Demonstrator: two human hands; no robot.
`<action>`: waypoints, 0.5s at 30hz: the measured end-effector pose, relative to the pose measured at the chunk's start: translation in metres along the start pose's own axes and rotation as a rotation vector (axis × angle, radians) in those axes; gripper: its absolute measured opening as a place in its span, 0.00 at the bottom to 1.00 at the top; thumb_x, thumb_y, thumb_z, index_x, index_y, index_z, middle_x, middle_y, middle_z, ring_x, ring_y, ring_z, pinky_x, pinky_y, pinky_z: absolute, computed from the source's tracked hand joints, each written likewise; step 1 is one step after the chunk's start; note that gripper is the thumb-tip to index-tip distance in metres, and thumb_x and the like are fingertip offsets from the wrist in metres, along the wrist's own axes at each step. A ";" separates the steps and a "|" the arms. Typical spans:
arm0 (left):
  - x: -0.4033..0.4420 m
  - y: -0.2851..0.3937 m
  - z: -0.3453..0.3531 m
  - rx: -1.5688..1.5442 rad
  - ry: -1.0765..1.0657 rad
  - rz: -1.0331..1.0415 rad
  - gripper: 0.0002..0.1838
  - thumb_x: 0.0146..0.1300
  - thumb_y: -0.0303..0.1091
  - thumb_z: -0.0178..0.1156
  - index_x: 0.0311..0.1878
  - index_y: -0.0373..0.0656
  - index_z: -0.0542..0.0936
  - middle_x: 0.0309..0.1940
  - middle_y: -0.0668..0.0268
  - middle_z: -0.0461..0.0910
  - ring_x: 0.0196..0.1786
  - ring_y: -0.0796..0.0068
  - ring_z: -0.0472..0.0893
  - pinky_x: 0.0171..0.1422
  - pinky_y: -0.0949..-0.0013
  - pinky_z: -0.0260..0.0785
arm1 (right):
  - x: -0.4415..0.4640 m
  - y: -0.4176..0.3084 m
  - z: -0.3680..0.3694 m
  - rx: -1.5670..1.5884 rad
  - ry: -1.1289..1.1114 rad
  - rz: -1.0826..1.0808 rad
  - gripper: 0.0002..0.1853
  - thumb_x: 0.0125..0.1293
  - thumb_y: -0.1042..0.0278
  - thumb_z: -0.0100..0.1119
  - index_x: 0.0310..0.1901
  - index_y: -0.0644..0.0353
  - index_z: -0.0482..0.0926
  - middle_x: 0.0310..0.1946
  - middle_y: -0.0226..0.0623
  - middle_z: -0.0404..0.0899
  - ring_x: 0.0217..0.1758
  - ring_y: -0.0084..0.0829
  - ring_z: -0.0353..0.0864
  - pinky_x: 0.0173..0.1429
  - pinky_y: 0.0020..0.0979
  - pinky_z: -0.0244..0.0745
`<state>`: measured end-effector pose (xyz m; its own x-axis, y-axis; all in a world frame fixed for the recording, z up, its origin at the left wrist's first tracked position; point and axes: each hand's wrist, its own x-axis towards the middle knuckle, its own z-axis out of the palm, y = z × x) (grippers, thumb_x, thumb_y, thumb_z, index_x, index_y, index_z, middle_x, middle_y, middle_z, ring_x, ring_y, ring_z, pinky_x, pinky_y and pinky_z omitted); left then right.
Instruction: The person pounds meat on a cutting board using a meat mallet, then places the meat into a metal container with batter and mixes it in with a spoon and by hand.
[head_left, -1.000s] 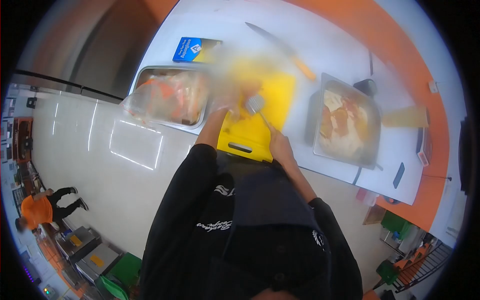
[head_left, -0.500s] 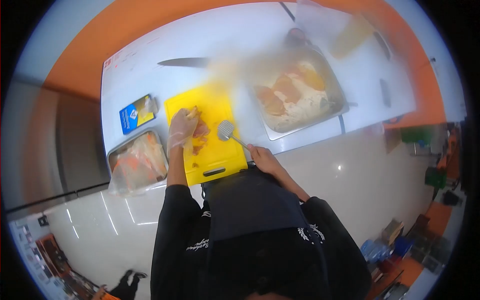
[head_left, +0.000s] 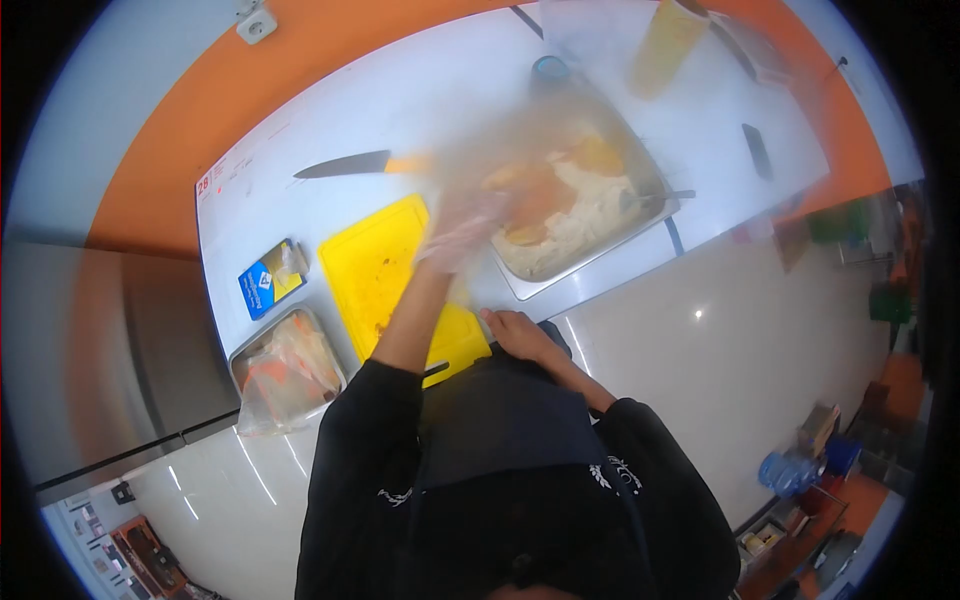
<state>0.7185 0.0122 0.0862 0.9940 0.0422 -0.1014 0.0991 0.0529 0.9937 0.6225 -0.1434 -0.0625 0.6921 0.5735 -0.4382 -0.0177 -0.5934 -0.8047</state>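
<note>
My left hand (head_left: 465, 225), in a clear plastic glove, reaches over the near left edge of a metal tray (head_left: 597, 257). Blur smears its fingers, so whether it grips anything is hidden. The tray holds white flour (head_left: 590, 212) and pieces of raw meat (head_left: 545, 195). Close to my body, my right hand (head_left: 515, 332) is bare and closed at the edge of the yellow cutting board (head_left: 365, 255), around the meat mallet's handle; the mallet's head is out of sight behind my left arm. Small meat scraps (head_left: 385, 265) lie on the board.
Beyond the board lies a knife (head_left: 345, 165). To the left are a blue and yellow box (head_left: 270, 280) and a metal tray with a plastic bag (head_left: 290, 370). A yellow roll (head_left: 668, 45) and a dark object (head_left: 756, 150) are at the right.
My left hand has moved right from the board to the flour tray. The meat that lay under it has left the board. My right hand stays near the board's edge.
</note>
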 end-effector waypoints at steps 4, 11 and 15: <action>0.036 0.012 0.059 0.249 0.005 -0.132 0.19 0.61 0.33 0.64 0.55 0.40 0.79 0.43 0.65 0.82 0.44 0.75 0.81 0.49 0.70 0.73 | -0.005 -0.006 -0.004 0.011 -0.002 0.021 0.32 0.76 0.45 0.37 0.38 0.71 0.78 0.38 0.62 0.79 0.48 0.61 0.77 0.54 0.47 0.69; 0.032 -0.009 0.023 0.535 0.185 0.206 0.23 0.64 0.32 0.62 0.60 0.33 0.73 0.54 0.54 0.79 0.58 0.66 0.79 0.61 0.65 0.70 | -0.011 -0.007 -0.013 -0.070 -0.001 -0.091 0.28 0.77 0.49 0.35 0.44 0.69 0.78 0.43 0.61 0.80 0.51 0.60 0.76 0.58 0.50 0.67; -0.062 0.000 -0.064 0.455 0.490 0.239 0.26 0.65 0.31 0.61 0.64 0.32 0.68 0.55 0.55 0.78 0.61 0.68 0.77 0.64 0.67 0.69 | 0.016 0.047 0.006 -0.096 0.052 -0.216 0.23 0.77 0.55 0.36 0.39 0.69 0.75 0.30 0.50 0.77 0.35 0.47 0.75 0.45 0.43 0.70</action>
<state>0.6543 0.0732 0.0896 0.8657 0.4508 0.2177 -0.0026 -0.4309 0.9024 0.6283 -0.1590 -0.1094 0.7089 0.6645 -0.2364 0.2017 -0.5122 -0.8349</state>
